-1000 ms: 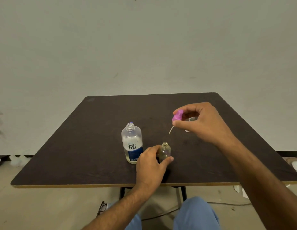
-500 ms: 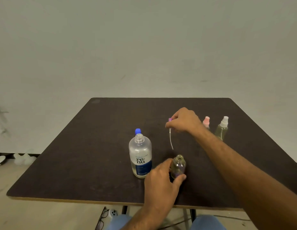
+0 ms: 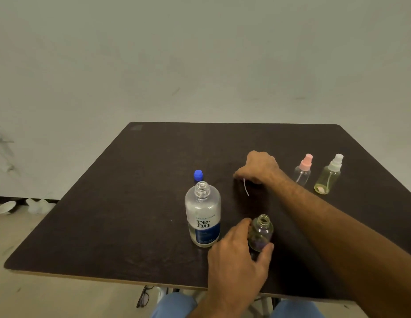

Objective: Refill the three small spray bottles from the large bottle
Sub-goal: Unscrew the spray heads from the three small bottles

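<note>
Your right hand [image 3: 259, 167] has come down to the table [image 3: 108, 214] since a second ago, knuckles up, closed over the purple spray head; only its white dip tube [image 3: 246, 188] shows. Your left hand [image 3: 236, 253] grips the uncapped small spray bottle [image 3: 260, 232] beside the open renu bottle [image 3: 202, 214], blue cap [image 3: 198, 175] behind. Pink-topped bottle [image 3: 303, 169] and white-topped bottle [image 3: 329, 174] stand right.

Left of the large bottle [image 3: 202, 214] the table [image 3: 112, 203] is left open for passage. Behind the large bottle, room is taken by the blue cap [image 3: 198, 175]; right of it, by the opened small bottle [image 3: 260, 232] and two capped spray bottles [image 3: 303, 171].
</note>
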